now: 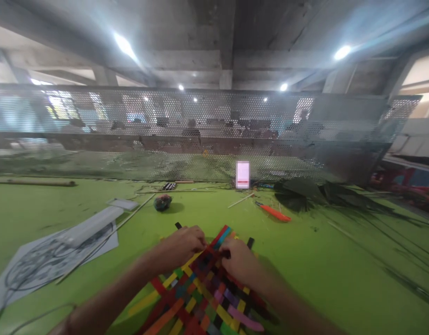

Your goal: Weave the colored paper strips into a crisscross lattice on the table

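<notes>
A piece of weaving made of many coloured flat strips (209, 298) lies on the green table in front of me, its far corner pointing away. My left hand (186, 244) has its fingers closed on strips at the left side of that corner. Opposite it, my right hand (240, 263) pinches the strips on the right side, thumb and fingers bent inward. Between both hands a red strip (222, 231) and a blue strip stick out past the corner. Loose strip ends fan out toward me. My fingertips partly hide the strips they grip.
An orange-handled tool (275, 213) and a dark round lump (162, 202) lie beyond the weaving. At left are a printed sheet (109, 237), a white object (91, 227) and thin sticks. Dark leaves (298, 193) spread at right. A perforated metal screen (214, 139) borders the far edge.
</notes>
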Available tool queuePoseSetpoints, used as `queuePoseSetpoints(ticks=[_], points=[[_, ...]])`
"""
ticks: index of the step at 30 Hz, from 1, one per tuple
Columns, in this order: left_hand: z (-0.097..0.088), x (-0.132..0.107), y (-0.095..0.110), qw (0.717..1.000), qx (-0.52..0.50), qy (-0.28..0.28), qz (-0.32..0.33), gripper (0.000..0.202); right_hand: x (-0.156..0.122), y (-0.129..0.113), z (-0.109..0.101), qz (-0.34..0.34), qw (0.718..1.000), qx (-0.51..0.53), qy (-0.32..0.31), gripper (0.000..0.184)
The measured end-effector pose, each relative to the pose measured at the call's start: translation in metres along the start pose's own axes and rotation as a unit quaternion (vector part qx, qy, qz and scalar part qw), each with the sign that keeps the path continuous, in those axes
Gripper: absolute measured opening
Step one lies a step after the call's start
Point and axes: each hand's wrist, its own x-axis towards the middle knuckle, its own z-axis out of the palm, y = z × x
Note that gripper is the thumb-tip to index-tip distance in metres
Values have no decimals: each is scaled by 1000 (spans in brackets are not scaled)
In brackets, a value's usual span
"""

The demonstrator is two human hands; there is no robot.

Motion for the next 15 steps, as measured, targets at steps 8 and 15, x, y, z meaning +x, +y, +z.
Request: queuePoseSetpoints(ticks=[8,15], points=[[2,5,-4,1000,-5,1,15,30,2,1,1,-13,1000,3,7,19],[1,5,-8,1000,-27,3,9,39,1,-2,-2,-11,1000,-3,9,19]])
